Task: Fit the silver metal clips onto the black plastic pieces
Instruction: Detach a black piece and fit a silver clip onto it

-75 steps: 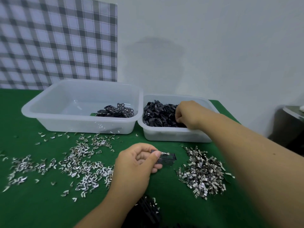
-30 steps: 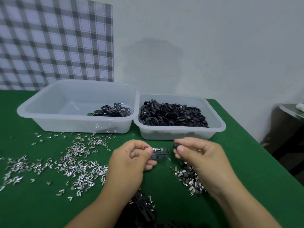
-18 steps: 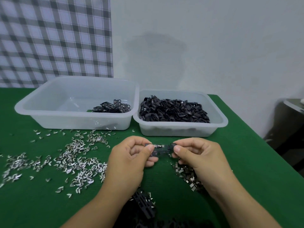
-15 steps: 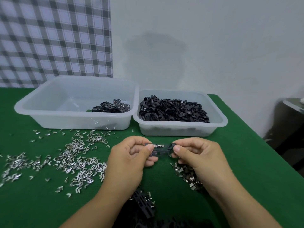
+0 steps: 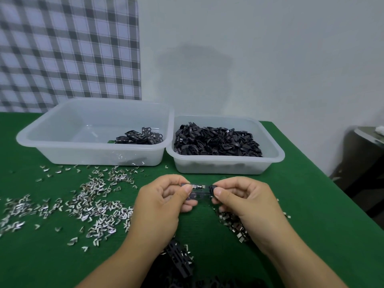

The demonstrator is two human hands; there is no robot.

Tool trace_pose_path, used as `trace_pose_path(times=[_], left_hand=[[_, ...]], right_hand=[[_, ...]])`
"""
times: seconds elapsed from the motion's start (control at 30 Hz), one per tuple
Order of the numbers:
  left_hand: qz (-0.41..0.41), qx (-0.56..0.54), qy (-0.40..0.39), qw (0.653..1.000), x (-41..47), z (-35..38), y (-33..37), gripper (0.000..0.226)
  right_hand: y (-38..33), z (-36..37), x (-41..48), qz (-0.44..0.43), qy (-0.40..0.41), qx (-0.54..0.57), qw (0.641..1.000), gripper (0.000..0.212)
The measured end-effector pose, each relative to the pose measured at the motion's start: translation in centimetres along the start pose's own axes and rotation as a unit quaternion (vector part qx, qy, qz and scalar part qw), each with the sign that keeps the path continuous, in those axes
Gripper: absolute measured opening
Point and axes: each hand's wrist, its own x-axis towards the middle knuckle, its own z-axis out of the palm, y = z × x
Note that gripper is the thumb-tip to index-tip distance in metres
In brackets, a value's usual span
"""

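A flat black plastic piece [image 5: 200, 193] hangs between both hands above the green table, with a silver metal clip [image 5: 198, 186] sitting on its top edge. My left hand [image 5: 161, 206] pinches its left end. My right hand [image 5: 248, 202] pinches a small black ring-shaped piece [image 5: 212, 188] against the right end. Loose silver clips [image 5: 91, 206] lie scattered at the left, and a denser heap of clips [image 5: 235, 224] lies partly hidden under my right hand.
Two translucent bins stand at the back: the left bin [image 5: 62, 150] holds a few flat black pieces [image 5: 140, 136], the right bin [image 5: 224, 166] is full of black rings [image 5: 216, 141]. More black pieces [image 5: 179, 258] lie near the front edge. The table's right edge drops off.
My right hand left the right bin with a small black piece and came to the piece held in my left hand. Both hands now hold them together, almost still.
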Motion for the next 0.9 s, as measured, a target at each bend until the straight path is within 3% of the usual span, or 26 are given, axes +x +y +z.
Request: trace_pose_path(times=[0.17,0.9], left_hand=[[-0.003,0.005,0.003,1.0,-0.02,0.02,-0.01,0.011],[-0.016,0.003,0.018,1.0,-0.16,0.13,0.29,0.011]], right_hand=[[-0.29,0.27,-0.15,-0.009,-0.021,0.007,1.0,0.016],[-0.14,-0.06,-0.11,-0.017,-0.002,0.027,1.0,0.017]])
